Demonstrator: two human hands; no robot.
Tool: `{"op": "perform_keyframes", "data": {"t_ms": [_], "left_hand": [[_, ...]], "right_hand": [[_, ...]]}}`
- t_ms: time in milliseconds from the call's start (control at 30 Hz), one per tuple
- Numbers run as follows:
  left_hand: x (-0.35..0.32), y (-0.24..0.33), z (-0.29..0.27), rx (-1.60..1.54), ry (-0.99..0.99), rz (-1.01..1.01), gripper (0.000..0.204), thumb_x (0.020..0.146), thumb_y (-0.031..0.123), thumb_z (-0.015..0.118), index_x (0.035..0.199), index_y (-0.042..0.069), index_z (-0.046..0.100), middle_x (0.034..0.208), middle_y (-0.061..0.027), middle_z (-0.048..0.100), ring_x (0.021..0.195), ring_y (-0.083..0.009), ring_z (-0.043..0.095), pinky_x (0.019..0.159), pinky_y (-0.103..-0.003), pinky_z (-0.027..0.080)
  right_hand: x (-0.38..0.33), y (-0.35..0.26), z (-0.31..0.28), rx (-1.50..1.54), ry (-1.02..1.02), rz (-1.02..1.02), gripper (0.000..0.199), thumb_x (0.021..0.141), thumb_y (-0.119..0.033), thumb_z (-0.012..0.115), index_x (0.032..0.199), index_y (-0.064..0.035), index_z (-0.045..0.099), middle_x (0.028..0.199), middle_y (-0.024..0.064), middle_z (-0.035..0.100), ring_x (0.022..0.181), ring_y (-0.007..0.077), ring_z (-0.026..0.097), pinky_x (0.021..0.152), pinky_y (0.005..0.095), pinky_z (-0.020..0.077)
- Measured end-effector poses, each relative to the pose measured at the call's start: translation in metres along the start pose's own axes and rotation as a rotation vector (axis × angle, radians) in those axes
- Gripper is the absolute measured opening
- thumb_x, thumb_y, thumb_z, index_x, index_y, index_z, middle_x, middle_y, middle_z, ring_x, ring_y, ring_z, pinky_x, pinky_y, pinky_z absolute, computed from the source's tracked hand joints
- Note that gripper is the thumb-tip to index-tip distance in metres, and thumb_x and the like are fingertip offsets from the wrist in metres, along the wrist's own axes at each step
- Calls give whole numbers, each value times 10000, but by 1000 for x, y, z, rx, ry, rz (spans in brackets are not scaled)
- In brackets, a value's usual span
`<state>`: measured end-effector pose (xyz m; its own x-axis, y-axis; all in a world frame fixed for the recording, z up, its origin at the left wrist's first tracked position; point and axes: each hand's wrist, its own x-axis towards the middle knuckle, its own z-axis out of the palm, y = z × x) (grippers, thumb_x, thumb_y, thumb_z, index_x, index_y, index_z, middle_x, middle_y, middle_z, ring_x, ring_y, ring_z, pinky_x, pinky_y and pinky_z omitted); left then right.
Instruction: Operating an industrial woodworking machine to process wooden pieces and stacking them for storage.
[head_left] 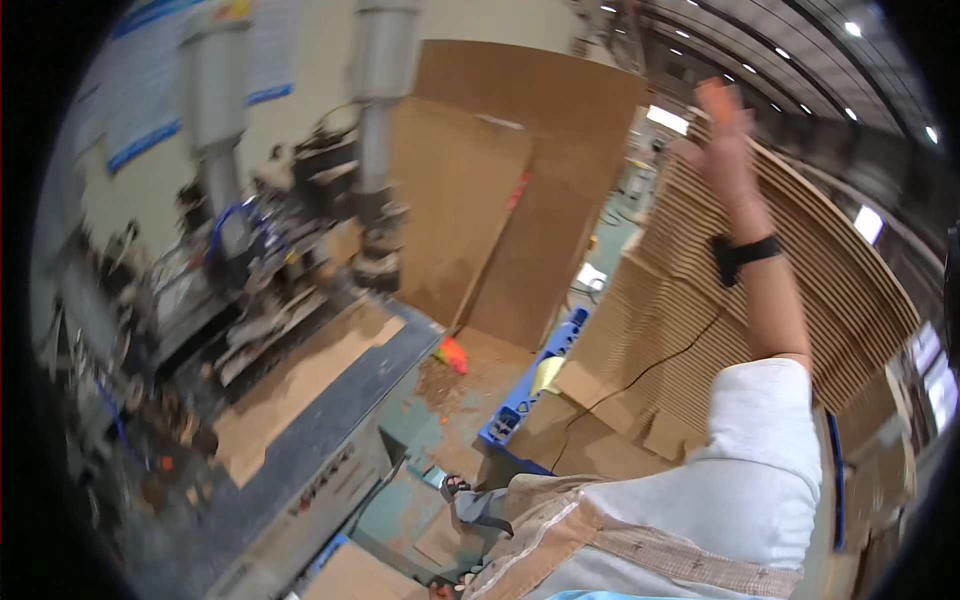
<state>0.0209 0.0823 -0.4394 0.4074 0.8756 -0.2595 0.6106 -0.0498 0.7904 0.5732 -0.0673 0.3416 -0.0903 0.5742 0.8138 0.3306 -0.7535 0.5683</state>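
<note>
My right arm, in a pale rolled sleeve with a black band at the wrist, reaches up across the right side of the view. My right hand (728, 140) is raised in front of a tall stack of brown corrugated cardboard sheets (670, 300). Its fingers are stretched out, smeared by motion, with orange at their tips. Nothing shows in its grasp, and whether it touches the stack I cannot tell. My left hand is out of view.
At left stands a machine with grey cylinders (375, 140) and a dark worktable (365, 385) bearing a brown board (305, 385). Large brown panels (560, 200) lean behind. A blue pallet (517, 402) lies under the stack; a dark cable (650, 368) crosses the cardboard. Debris (440, 385) litters the floor.
</note>
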Motion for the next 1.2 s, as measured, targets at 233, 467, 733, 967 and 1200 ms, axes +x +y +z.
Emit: {"op": "perform_keyframes", "data": {"t_ms": [233,467,733,967,1200], "left_hand": [[212,193,-84,35,394,605,193,860,75,584,1011,-44,605,882,-230,624,779,-339,597,708,-408,472],[383,354,-129,553,328,448,565,802,255,673,1302,77,477,1374,-202,403,1205,-405,436,994,-458,375],[386,343,-98,516,335,304,932,730,655,608,1399,52,369,1466,-193,319,1374,-347,247,1125,-512,151],[288,275,-80,857,243,326,668,775,486,624,1280,73,481,1283,-175,482,1284,-317,366,1107,-519,207],[186,269,-128,680,297,663,492,759,123,545,1251,108,540,1110,-110,534,1134,-298,479,1039,-487,347]], "right_hand": [[-96,291,-145,-89,-912,957,810,810,-733,429,968,17,694,942,205,667,898,324,640,843,413,457],[-50,189,-127,79,-884,542,420,796,-368,660,1000,-1,670,945,198,669,904,349,631,805,402,472],[31,-21,-65,125,-382,-191,519,712,142,497,1185,-60,574,1144,141,624,1049,329,590,879,397,478],[71,-262,62,859,-619,-575,298,774,16,525,1039,-84,618,893,152,653,805,342,637,704,417,508],[-112,-522,182,1162,-602,-644,282,827,-74,518,1083,-160,601,680,164,610,642,328,630,585,421,511]]}}
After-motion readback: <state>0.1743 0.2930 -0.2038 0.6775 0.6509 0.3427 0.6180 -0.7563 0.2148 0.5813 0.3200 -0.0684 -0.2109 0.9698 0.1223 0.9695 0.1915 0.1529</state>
